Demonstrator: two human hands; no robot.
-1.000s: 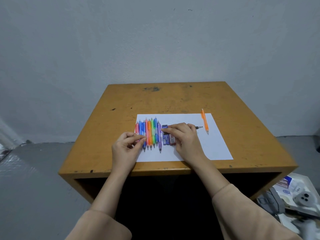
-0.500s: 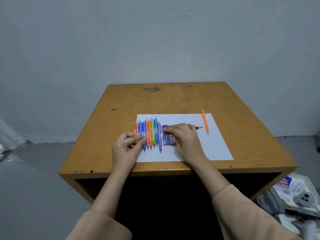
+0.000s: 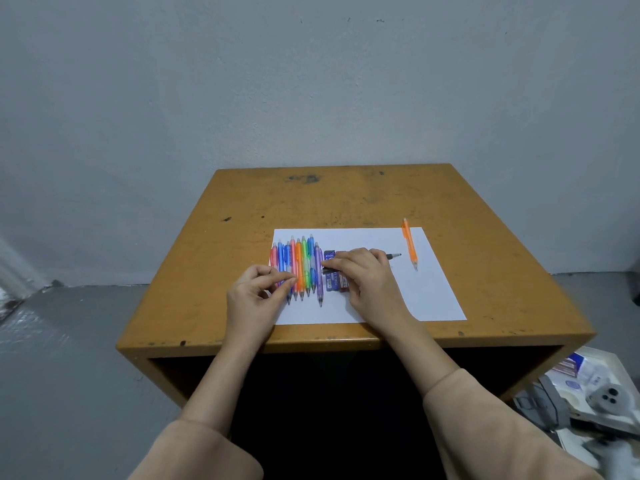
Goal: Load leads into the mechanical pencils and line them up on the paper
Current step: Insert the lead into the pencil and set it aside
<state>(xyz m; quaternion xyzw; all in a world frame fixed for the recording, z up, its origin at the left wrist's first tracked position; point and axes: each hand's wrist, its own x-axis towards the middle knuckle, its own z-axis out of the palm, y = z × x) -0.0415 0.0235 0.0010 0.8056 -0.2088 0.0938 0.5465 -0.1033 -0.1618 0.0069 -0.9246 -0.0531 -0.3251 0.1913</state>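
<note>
A white sheet of paper [image 3: 429, 292] lies on the wooden table [image 3: 332, 199]. Several coloured mechanical pencils [image 3: 300, 261] lie side by side on its left part. To their right sit small lead cases [image 3: 333, 282]. My right hand [image 3: 363, 275] holds a black mechanical pencil [image 3: 393, 256] lying crosswise, its tip pointing right. My left hand [image 3: 256, 292] hovers over the lower ends of the row, thumb and forefinger pinched together; what they pinch is too small to see. One orange pencil [image 3: 409, 245] lies alone at the paper's right edge.
A grey wall rises behind the table and a grey floor lies to the left. On the floor at lower right sits a white tray [image 3: 609, 362] with boxes and a grey device [image 3: 604, 398]. The table's near edge runs just below my wrists.
My right hand has shifted the black pencil slightly, its left end now lower over the lead cases. My left hand has stayed in place.
</note>
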